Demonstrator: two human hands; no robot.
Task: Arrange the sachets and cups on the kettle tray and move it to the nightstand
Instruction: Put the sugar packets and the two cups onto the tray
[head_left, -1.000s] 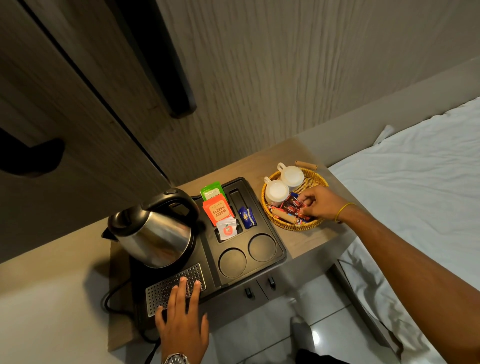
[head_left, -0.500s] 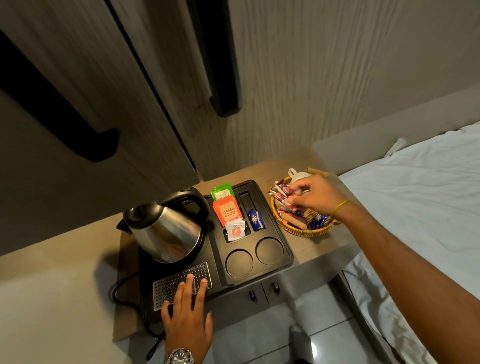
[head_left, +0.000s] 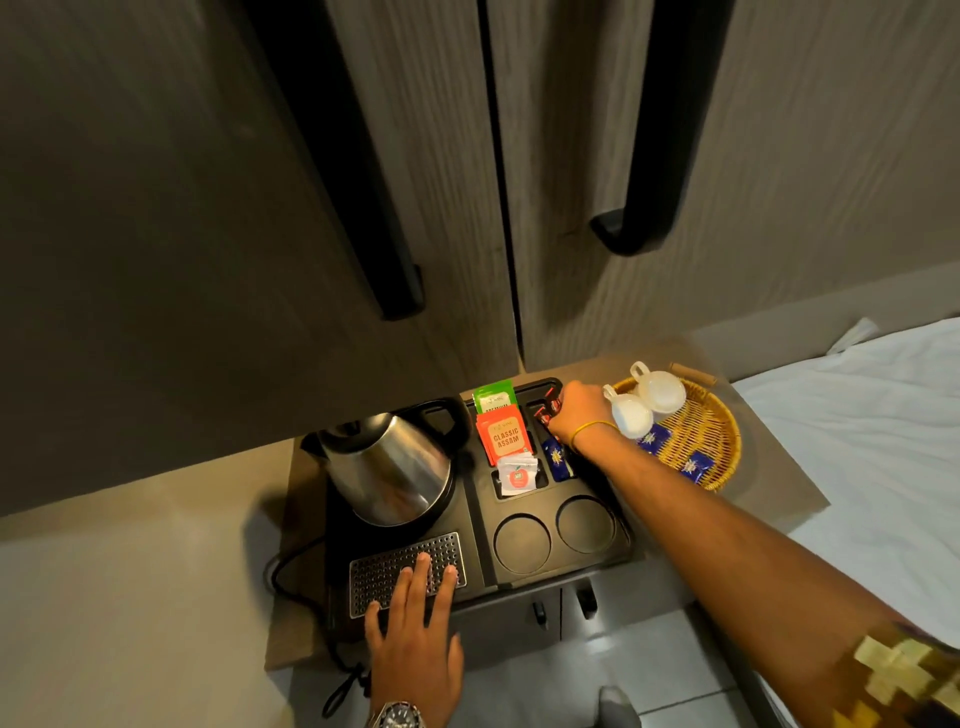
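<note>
The black kettle tray (head_left: 483, 525) holds a steel kettle (head_left: 387, 467), green and orange tea sachets (head_left: 505, 436), a white sachet (head_left: 517, 475) and a blue sachet (head_left: 556, 460). Its two round cup wells (head_left: 522, 543) are empty. My right hand (head_left: 576, 410) is over the tray's back right slot, closed on red sachets (head_left: 548, 413). My left hand (head_left: 415, 629) lies flat, fingers spread, on the tray's perforated drip grille (head_left: 379, 569). Two white cups (head_left: 647, 400) stand upside down in the wicker basket (head_left: 711, 441), beside several blue sachets (head_left: 693, 465).
The tray and basket stand on a small wooden stand with drawer handles (head_left: 561, 605) below. A black cord (head_left: 291, 587) loops off the tray's left side. Dark wardrobe doors with long black handles (head_left: 644, 156) rise behind. A white bed (head_left: 857, 441) lies to the right.
My right hand has lifted the red sachets out of the basket and carried them left to the tray's back slot. The cups in the basket are uncovered again. My left hand stays put.
</note>
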